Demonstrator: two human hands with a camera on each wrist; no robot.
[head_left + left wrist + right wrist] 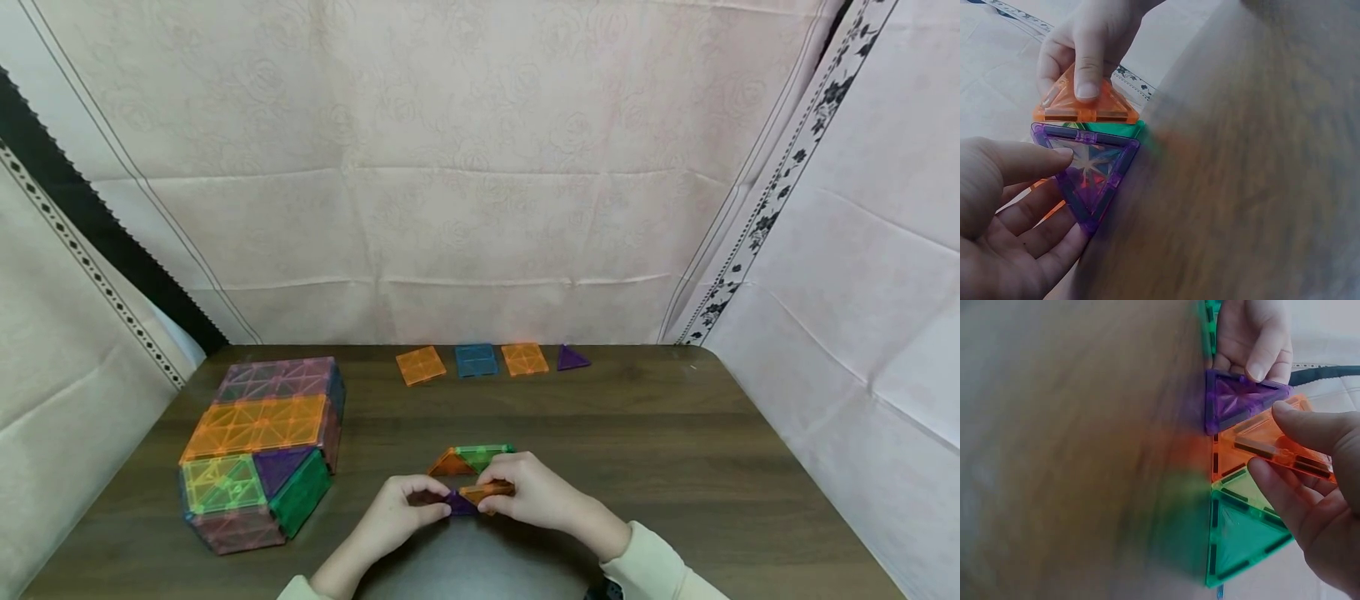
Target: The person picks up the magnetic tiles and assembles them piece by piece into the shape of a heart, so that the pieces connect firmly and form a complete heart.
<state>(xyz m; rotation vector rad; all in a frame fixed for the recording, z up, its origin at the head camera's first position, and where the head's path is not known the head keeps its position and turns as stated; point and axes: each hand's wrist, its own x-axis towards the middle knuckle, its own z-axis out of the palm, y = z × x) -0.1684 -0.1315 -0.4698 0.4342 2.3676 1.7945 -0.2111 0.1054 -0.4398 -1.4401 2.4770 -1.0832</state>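
Note:
Near the table's front, my left hand [401,510] pinches a purple triangular magnetic tile [1088,169] between thumb and fingers. My right hand [543,497] grips an orange triangular magnetic tile [1110,103], thumb on its face. The two tiles' edges are close together; whether they touch I cannot tell. Just beyond the hands stands a low row of joined triangular tiles, with an orange tile [448,463] on the left and a green tile [1244,534] on the right. Part of that row is hidden behind my right hand.
On the left of the wooden table [637,433] stands a large box-like structure [258,425] of joined coloured tiles. Along the back edge lie two orange squares [421,365], a blue square [476,361] and a purple triangle [572,357]. Pale cloth [480,208] hangs behind.

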